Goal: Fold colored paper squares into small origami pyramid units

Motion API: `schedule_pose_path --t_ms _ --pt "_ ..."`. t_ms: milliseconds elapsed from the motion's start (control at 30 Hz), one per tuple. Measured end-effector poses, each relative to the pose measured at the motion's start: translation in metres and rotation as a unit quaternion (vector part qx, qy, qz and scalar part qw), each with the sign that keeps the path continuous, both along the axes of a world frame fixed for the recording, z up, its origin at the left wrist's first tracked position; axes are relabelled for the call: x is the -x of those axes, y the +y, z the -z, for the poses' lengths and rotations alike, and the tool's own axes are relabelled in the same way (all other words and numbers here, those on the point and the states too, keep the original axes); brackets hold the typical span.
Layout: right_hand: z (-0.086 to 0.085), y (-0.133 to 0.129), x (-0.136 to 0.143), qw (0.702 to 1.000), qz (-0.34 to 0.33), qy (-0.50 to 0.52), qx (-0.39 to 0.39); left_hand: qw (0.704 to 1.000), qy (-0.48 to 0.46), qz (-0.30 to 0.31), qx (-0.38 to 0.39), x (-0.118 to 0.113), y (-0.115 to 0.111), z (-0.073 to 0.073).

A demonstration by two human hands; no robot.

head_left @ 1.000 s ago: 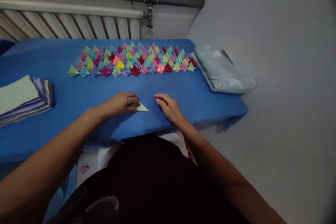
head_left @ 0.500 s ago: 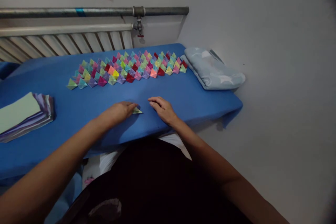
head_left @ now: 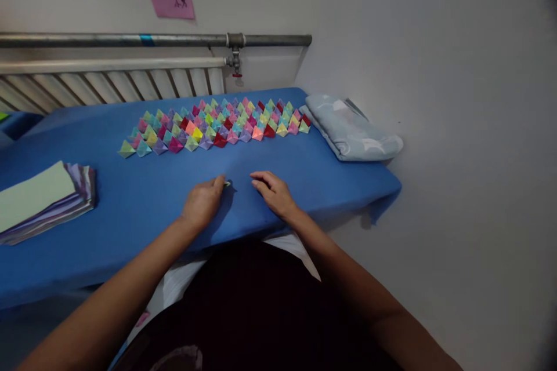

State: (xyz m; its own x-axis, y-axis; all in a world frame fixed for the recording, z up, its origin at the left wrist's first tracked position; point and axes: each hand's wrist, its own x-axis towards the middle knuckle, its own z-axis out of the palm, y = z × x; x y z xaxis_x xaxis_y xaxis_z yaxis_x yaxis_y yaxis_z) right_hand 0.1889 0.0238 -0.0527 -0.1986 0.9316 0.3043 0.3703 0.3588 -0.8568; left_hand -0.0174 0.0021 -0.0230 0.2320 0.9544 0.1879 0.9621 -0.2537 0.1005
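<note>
Jutting rightward from the left hand (head_left: 203, 199); pale green paper (head_left: 227, 184)

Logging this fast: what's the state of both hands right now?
Left hand: closed, holding a pale-green paper piece.
Right hand: open, loosely curled, nothing visible in it.

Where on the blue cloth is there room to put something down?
Bare cloth shows between the paper stack and the left hand, with another patch between the right hand and the blanket. Beyond the hands, it's crowded with close rows of folded papers.
</note>
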Motion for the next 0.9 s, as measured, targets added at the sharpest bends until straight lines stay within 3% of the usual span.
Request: schedule_pose_path --t_ms 167,300,400,533,700,900 --pt "-0.014 -0.028 0.027 0.997 0.016 0.072 0.005 0.991 -0.115 -0.067 -0.033 0.003 -0.005 -0.013" --pt "-0.033 -0.047 0.046 0.998 0.003 0.05 -0.029 0.956 -0.285 -0.067 -0.03 -0.01 -0.021 -0.015" --pt "-0.039 -0.047 0.049 0.998 0.012 0.024 -0.056 0.933 -0.353 -0.059 -0.034 -0.019 -0.03 -0.014" --pt "-0.037 -0.041 0.045 0.996 0.034 -0.015 -0.078 0.929 -0.36 -0.057 -0.067 -0.026 -0.033 -0.013" --pt "-0.039 -0.041 0.042 0.976 0.051 -0.162 -0.133 0.937 -0.334 -0.062 -0.081 -0.03 -0.032 -0.012" --pt "-0.044 -0.038 0.044 0.959 0.059 -0.259 -0.097 0.938 -0.33 -0.063 -0.086 -0.033 -0.024 -0.007"
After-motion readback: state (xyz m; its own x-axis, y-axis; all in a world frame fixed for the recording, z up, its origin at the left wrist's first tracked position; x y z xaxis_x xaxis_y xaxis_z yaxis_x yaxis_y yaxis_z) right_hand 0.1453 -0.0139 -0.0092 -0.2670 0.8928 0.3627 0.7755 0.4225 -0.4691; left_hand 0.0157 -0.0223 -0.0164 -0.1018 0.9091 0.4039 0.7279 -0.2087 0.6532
